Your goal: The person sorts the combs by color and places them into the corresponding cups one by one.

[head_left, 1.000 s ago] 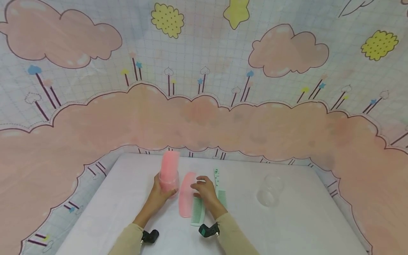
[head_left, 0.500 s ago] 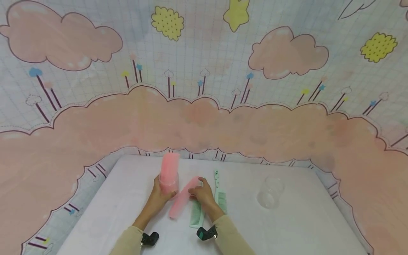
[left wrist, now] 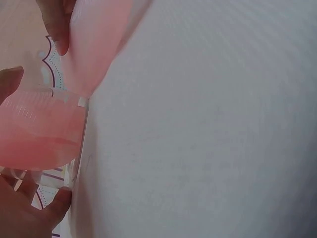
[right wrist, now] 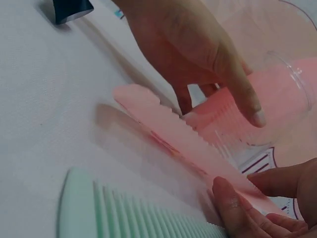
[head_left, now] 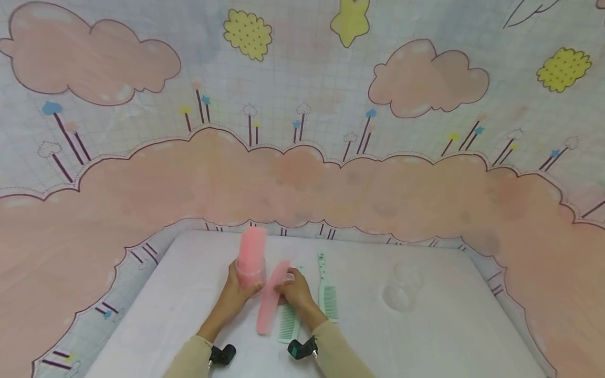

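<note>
My left hand grips a clear cup round its side, and a pink comb stands in it, sticking out of the top. Between thumb and fingers my right hand pinches another pink comb. That comb is tilted up on edge beside the cup, its teeth facing the cup in the right wrist view. Partly under the right hand lies a light green comb; the hand hides its middle. A second green comb with a dotted handle lies just to the right.
A transparent cup-like vessel sits on the right part of the white table. The table's far edge meets a cloth backdrop printed with clouds. Black wrist devices are worn on both arms.
My right hand has come down onto the second pink comb, pinched it and turned it up from lying flat. The nearer green comb has shifted slightly toward me. My left hand stays on the cup.
</note>
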Tool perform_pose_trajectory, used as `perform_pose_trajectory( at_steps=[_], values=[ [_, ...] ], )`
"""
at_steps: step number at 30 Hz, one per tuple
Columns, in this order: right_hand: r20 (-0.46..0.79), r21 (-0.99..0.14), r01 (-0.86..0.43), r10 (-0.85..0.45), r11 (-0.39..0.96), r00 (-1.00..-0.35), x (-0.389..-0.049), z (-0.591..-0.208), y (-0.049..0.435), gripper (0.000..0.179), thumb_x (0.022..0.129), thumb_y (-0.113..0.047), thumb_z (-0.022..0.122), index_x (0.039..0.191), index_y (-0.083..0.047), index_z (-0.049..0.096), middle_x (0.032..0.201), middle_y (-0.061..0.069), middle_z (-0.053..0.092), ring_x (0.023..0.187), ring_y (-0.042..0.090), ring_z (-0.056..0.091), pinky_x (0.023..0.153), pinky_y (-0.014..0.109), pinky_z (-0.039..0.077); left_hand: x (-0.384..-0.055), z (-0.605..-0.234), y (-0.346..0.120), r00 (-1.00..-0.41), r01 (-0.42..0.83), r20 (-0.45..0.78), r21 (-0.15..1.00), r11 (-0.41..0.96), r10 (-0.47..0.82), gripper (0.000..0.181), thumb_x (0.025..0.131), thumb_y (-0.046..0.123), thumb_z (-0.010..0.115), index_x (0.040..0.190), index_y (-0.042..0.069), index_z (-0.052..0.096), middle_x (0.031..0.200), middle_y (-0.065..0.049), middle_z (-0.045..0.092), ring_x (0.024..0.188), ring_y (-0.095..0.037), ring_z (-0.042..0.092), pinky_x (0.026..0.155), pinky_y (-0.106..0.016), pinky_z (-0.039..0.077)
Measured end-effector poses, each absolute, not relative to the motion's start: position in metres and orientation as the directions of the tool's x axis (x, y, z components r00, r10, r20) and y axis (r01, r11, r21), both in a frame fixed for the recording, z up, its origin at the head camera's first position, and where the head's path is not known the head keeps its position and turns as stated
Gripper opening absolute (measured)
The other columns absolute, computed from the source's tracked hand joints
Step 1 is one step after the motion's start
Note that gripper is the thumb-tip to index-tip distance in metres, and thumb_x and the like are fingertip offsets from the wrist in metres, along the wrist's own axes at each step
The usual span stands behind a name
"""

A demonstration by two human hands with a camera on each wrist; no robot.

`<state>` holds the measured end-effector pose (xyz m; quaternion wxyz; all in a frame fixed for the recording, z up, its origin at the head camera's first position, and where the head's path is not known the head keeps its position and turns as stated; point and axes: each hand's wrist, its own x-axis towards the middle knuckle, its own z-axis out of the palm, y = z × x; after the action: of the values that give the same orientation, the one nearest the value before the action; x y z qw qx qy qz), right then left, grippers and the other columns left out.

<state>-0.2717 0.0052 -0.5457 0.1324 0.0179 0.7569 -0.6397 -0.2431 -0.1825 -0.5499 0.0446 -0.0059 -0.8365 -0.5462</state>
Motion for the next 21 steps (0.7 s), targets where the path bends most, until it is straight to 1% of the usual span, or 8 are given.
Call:
perform_pose_trajectory(
  at_steps=[4, 7, 11, 14, 18, 21],
  values=[
    [-0.184, -0.971, 0.163, -0.115, 0.173, -0.976, -0.27, -0.541, 0.006, 0.065, 0.083, -0.005, 0.069, 0.142, -0.004, 0.043, 0.097, 0.014, 0.069, 0.071, 0.017, 0.063, 0.061, 0.029, 0.054, -0.243, -0.55, -0.183, -0.995, 0.066, 0.089, 0.911, 0.407, -0.037, 0.102, 0.087, 0.035, 0.074, 0.154, 0.007, 0.002, 0.154, -0.029, 0.026, 0.142, -0.042, 0.031, 0.117, -0.062, 0.024],
    [-0.16, -0.978, 0.145, -0.093, 0.148, -0.983, -0.27, -0.537, 0.009, 0.064, 0.082, -0.003, 0.068, 0.142, -0.004, 0.043, 0.094, 0.015, 0.069, 0.071, 0.016, 0.061, 0.062, 0.029, 0.053, -0.243, -0.551, -0.185, -0.995, 0.066, 0.091, 0.907, 0.416, -0.041, 0.102, 0.088, 0.034, 0.074, 0.154, 0.006, 0.002, 0.153, -0.029, 0.027, 0.141, -0.042, 0.032, 0.116, -0.061, 0.024],
    [-0.144, -0.986, 0.135, -0.093, 0.097, -0.985, -0.269, -0.528, 0.013, 0.064, 0.084, -0.002, 0.067, 0.143, -0.004, 0.041, 0.097, 0.016, 0.068, 0.073, 0.016, 0.064, 0.064, 0.031, 0.057, -0.243, -0.551, -0.186, -0.994, 0.065, 0.094, 0.905, 0.421, -0.049, 0.101, 0.088, 0.031, 0.074, 0.154, 0.005, 0.002, 0.152, -0.029, 0.028, 0.14, -0.042, 0.034, 0.115, -0.06, 0.026],
    [-0.137, -0.989, 0.132, -0.091, 0.063, -0.986, -0.269, -0.521, 0.017, 0.063, 0.086, -0.003, 0.067, 0.143, -0.006, 0.042, 0.103, 0.017, 0.068, 0.076, 0.016, 0.066, 0.065, 0.033, 0.059, -0.243, -0.55, -0.186, -0.994, 0.063, 0.096, 0.904, 0.423, -0.056, 0.101, 0.087, 0.029, 0.074, 0.154, 0.005, 0.002, 0.151, -0.03, 0.028, 0.139, -0.042, 0.035, 0.115, -0.059, 0.028],
    [-0.134, -0.991, 0.132, -0.076, 0.039, -0.988, -0.268, -0.512, 0.023, 0.061, 0.086, -0.003, 0.068, 0.142, -0.007, 0.043, 0.108, 0.018, 0.069, 0.078, 0.017, 0.067, 0.065, 0.032, 0.059, -0.244, -0.55, -0.185, -0.995, 0.053, 0.085, 0.903, 0.426, -0.056, 0.101, 0.087, 0.027, 0.074, 0.153, 0.004, 0.002, 0.151, -0.031, 0.027, 0.139, -0.044, 0.034, 0.115, -0.059, 0.028],
    [-0.121, -0.993, 0.119, -0.072, 0.025, -0.99, -0.269, -0.51, 0.029, 0.059, 0.086, -0.002, 0.067, 0.141, -0.007, 0.044, 0.108, 0.018, 0.069, 0.08, 0.016, 0.066, 0.066, 0.031, 0.058, -0.245, -0.549, -0.184, -0.994, 0.064, 0.096, 0.899, 0.433, -0.052, 0.101, 0.087, 0.026, 0.074, 0.153, 0.003, 0.002, 0.151, -0.032, 0.027, 0.139, -0.045, 0.034, 0.115, -0.061, 0.028]
  ],
)
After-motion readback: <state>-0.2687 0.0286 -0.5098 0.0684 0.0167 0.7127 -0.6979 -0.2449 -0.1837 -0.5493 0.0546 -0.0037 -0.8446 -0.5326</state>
